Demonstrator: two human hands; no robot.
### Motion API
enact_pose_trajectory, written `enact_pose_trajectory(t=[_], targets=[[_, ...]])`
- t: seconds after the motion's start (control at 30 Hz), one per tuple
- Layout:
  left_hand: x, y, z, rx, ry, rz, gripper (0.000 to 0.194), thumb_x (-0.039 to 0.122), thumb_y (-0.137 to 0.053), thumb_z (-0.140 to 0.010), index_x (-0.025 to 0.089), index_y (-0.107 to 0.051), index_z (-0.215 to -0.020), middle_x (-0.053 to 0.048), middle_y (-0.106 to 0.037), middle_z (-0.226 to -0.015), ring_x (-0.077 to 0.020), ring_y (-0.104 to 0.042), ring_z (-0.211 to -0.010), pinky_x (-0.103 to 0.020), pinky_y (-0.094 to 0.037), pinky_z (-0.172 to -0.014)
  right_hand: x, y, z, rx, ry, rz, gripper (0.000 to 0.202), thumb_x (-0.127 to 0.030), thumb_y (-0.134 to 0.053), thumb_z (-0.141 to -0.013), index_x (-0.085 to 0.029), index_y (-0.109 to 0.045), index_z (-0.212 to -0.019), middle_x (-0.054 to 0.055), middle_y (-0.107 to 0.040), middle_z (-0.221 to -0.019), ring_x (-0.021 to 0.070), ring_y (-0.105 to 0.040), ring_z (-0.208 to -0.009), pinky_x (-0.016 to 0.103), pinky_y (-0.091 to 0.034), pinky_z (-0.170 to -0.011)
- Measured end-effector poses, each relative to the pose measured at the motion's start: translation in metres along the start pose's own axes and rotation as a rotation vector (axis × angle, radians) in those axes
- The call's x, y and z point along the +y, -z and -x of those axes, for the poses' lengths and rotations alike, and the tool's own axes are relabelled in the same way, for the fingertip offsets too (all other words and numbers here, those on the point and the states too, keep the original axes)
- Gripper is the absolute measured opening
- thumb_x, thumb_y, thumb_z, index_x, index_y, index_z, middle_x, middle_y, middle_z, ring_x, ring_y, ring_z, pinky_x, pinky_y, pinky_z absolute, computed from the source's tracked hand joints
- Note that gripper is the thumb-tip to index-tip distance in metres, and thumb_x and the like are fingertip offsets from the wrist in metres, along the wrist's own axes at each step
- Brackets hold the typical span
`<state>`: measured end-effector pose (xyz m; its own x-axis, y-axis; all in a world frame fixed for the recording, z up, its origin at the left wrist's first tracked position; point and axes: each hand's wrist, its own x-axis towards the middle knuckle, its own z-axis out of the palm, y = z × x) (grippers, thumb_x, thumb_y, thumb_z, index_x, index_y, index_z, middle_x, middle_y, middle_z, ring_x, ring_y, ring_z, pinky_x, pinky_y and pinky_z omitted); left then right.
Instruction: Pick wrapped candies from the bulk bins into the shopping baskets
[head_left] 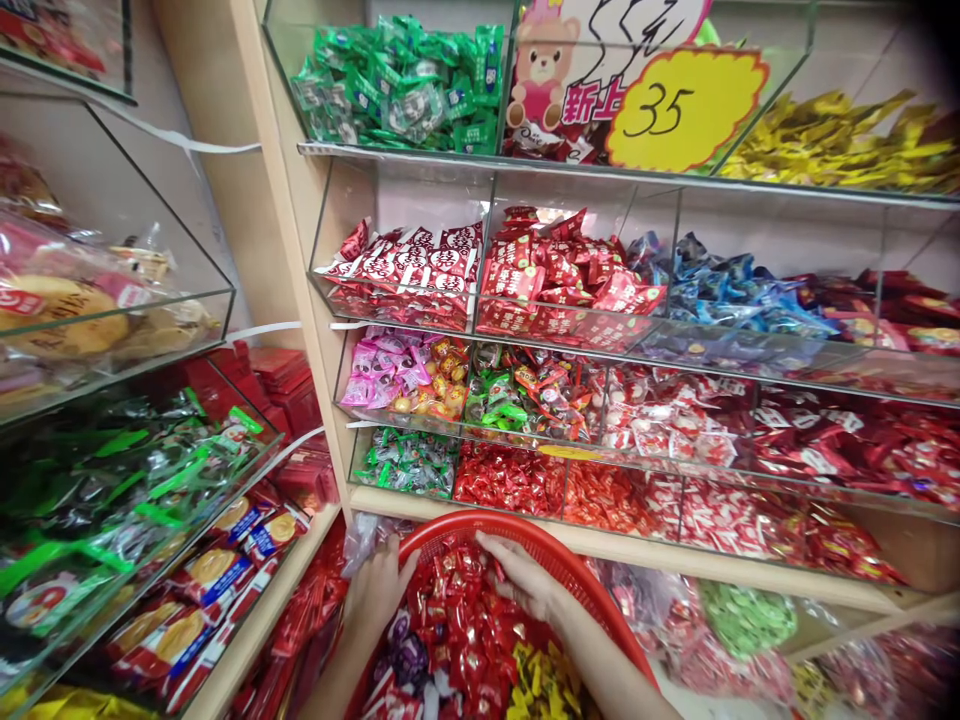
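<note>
A round red plastic basket stands at the bottom middle, filled with wrapped sweets. Red-wrapped sweets run down its centre, purple ones lie at the left and yellow ones at the lower right. My left hand is at the basket's left rim, thumb and fingers apart, with nothing visible in it. Over the red sweets at the upper right side reaches my right hand, its fingers spread and curving towards the pile. The tips of its lower fingers are hard to make out among the wrappers.
Clear-fronted shelves of wrapped sweets rise behind the basket, with a yellow price sign on top. Glass-sided bins fill the left. Bagged sweets lie under the lowest shelf, and red packets stand left of the basket.
</note>
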<state>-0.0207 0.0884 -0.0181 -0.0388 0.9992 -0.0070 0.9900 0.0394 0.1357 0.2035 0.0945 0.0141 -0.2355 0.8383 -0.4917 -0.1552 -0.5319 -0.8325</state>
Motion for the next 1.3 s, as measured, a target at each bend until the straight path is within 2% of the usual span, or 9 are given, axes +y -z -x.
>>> enact_pose_trajectory(t=[0.1, 0.2, 0.33, 0.47, 0.57, 0.73, 0.83, 1.03, 1.3], targets=[[0.001, 0.001, 0.000, -0.008, 0.008, 0.005, 0.053, 0.048, -0.015, -0.086, 0.014, -0.046, -0.112, -0.011, -0.065, -0.086, -0.0201, -0.063, -0.075, -0.027, -0.043, -0.062, 0.000, 0.000, -0.004, -0.039, -0.024, -0.080, 0.036, -0.052, -0.057, -0.069, -0.020, -0.059, -0.086, -0.005, -0.051, -0.061, 0.0026, -0.035, -0.043, 0.014, -0.021, -0.038], [0.001, 0.001, 0.000, -0.006, 0.014, 0.004, 0.054, 0.048, -0.014, -0.086, 0.013, -0.045, -0.112, -0.012, -0.066, -0.086, -0.0208, -0.063, -0.075, -0.028, -0.044, -0.062, 0.002, 0.001, -0.008, -0.012, -0.028, -0.076, 0.029, -0.043, -0.050, -0.073, -0.019, -0.059, -0.088, -0.003, -0.052, -0.063, 0.0033, -0.036, -0.042, 0.014, -0.022, -0.038], [0.000, 0.000, 0.000, 0.009, 0.000, -0.006, 0.054, 0.049, -0.013, -0.086, 0.013, -0.046, -0.111, -0.011, -0.066, -0.085, -0.0224, -0.063, -0.074, -0.030, -0.044, -0.061, 0.006, -0.004, -0.012, 0.058, 0.075, 0.123, 0.027, -0.031, -0.056, -0.068, -0.021, -0.058, -0.093, -0.004, -0.054, -0.067, 0.0042, -0.036, -0.044, 0.015, -0.024, -0.039], [0.000, 0.001, 0.001, -0.003, 0.000, -0.004, 0.054, 0.049, -0.014, -0.086, 0.013, -0.046, -0.110, -0.011, -0.066, -0.083, -0.0219, -0.064, -0.073, -0.029, -0.043, -0.060, 0.014, -0.015, -0.024, 0.037, 0.247, 0.177, 0.033, -0.026, -0.064, -0.060, -0.018, -0.056, -0.091, -0.006, -0.051, -0.062, 0.0052, -0.040, -0.048, 0.018, -0.032, -0.047], [0.001, 0.002, 0.001, -0.017, 0.006, 0.002, 0.054, 0.049, -0.015, -0.086, 0.013, -0.045, -0.113, -0.011, -0.066, -0.084, -0.0210, -0.064, -0.074, -0.028, -0.043, -0.061, 0.019, -0.024, -0.035, 0.026, 0.371, 0.229, 0.027, -0.026, -0.066, -0.059, -0.016, -0.057, -0.083, -0.005, -0.053, -0.064, 0.0076, -0.047, -0.055, 0.021, -0.038, -0.056], [0.001, 0.002, 0.001, -0.013, 0.006, -0.001, 0.053, 0.049, -0.015, -0.086, 0.014, -0.045, -0.112, -0.010, -0.066, -0.083, -0.0215, -0.064, -0.073, -0.029, -0.044, -0.061, 0.019, -0.036, -0.046, 0.016, 0.532, 0.467, 0.018, -0.023, -0.061, -0.064, -0.017, -0.060, -0.081, 0.000, -0.058, -0.071, 0.0130, -0.053, -0.067, 0.025, -0.042, -0.066], [0.000, 0.001, 0.001, -0.016, 0.007, 0.000, 0.052, 0.048, -0.016, -0.086, 0.014, -0.045, -0.113, -0.011, -0.066, -0.083, -0.0214, -0.064, -0.074, -0.029, -0.044, -0.061, 0.020, -0.042, -0.051, 0.026, 0.567, 0.557, 0.016, -0.021, -0.057, -0.066, -0.017, -0.062, -0.080, 0.000, -0.061, -0.073, 0.0144, -0.056, -0.070, 0.026, -0.043, -0.068], [0.000, 0.001, 0.002, -0.008, 0.004, 0.007, 0.052, 0.047, -0.017, -0.086, 0.013, -0.044, -0.115, -0.011, -0.067, -0.083, -0.0225, -0.064, -0.075, -0.030, -0.044, -0.061, 0.021, -0.049, -0.060, 0.074, 0.612, 0.557, 0.013, -0.022, -0.053, -0.070, -0.018, -0.061, -0.079, 0.000, -0.061, -0.067, 0.0148, -0.056, -0.064, 0.026, -0.043, -0.065], [0.002, 0.004, 0.001, -0.032, 0.024, 0.026, 0.052, 0.046, -0.019, -0.086, 0.012, -0.044, -0.117, -0.013, -0.066, -0.088, -0.0209, -0.064, -0.077, -0.029, -0.044, -0.064, 0.024, -0.052, -0.056, 0.115, 0.711, 0.531, 0.010, -0.026, -0.055, -0.072, -0.019, -0.060, -0.076, 0.001, -0.063, -0.075, 0.0156, -0.056, -0.073, 0.027, -0.043, -0.072]])
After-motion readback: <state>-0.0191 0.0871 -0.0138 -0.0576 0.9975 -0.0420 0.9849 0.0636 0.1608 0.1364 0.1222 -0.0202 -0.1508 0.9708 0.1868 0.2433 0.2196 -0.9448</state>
